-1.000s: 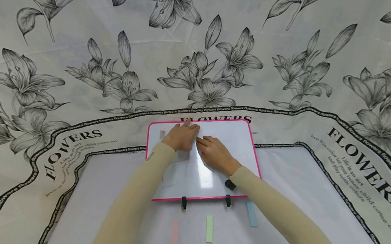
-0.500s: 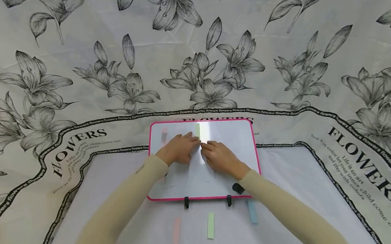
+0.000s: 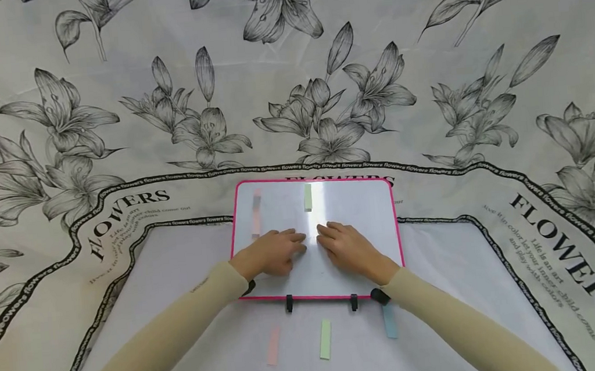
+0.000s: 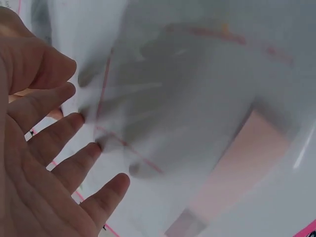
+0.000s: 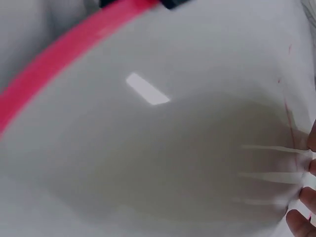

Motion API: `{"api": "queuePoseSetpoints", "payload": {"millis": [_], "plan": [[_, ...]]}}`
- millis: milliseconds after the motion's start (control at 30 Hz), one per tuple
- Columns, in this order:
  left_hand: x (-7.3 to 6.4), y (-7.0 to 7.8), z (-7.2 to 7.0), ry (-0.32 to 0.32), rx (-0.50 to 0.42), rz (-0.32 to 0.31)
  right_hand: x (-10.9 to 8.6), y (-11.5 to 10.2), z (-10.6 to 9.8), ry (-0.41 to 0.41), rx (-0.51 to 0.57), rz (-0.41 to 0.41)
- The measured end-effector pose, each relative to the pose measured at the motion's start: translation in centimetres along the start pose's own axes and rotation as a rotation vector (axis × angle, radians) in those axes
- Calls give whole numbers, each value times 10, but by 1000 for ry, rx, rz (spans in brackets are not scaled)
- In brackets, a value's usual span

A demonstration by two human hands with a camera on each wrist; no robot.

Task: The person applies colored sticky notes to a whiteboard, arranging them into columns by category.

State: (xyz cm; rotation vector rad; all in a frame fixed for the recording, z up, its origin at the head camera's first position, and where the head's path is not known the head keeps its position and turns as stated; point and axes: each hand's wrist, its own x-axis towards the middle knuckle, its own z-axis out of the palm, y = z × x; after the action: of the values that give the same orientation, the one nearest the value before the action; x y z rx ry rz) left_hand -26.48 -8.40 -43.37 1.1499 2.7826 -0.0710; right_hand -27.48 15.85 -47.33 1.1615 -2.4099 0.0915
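A white board point(image 3: 368, 220) with a pink rim leans in front of me. Near its top middle a green paper strip point(image 3: 308, 198) is stuck flat, and a pink strip point(image 3: 256, 219) lies down its left side. My left hand point(image 3: 274, 253) is over the lower left of the board, fingers extended and spread, none holding anything. In the left wrist view the pink strip point(image 4: 242, 168) shows beside its fingertips. My right hand point(image 3: 352, 253) faces it from the right, fingertips point(image 5: 300, 223) close to the glossy surface and nothing visible between them.
Two black clips point(image 3: 289, 304) hold the board's bottom edge. On the white cloth in front lie a pink strip point(image 3: 273, 346), a green strip point(image 3: 325, 339) and a blue strip point(image 3: 390, 321), partly behind my right sleeve. A flower-printed cloth point(image 3: 208, 117) rises behind.
Both hands have come down the board from near its top, drawing slightly apart. The green strip, covered by the fingers a second ago, now shows fully at the top middle.
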Motion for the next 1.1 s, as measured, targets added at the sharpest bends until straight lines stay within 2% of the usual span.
{"api": "queuePoseSetpoints", "payload": {"millis": [167, 233, 400, 500, 600, 800, 933, 1100], "plan": [[-13, 4, 14, 36, -30, 5, -8, -7, -8, -48, 41, 31], [-22, 6, 20, 80, -61, 5, -13, -12, -11, -64, 51, 42], [-49, 20, 36, 220, -184, 38, -35, -30, -18, -9, 121, 40], [-68, 32, 47, 267, -245, 16, -51, -46, -24, 18, 202, 21], [-84, 41, 61, 286, -299, -15, -66, -64, -31, 9, 275, 51], [-112, 58, 81, 330, -428, -84, -90, -99, -41, -94, 358, 196], [-130, 69, 92, 392, -497, -146, -101, -122, -41, -167, 421, 240], [-145, 80, 101, 462, -552, -165, -119, -140, -37, -272, 477, 301]]}}
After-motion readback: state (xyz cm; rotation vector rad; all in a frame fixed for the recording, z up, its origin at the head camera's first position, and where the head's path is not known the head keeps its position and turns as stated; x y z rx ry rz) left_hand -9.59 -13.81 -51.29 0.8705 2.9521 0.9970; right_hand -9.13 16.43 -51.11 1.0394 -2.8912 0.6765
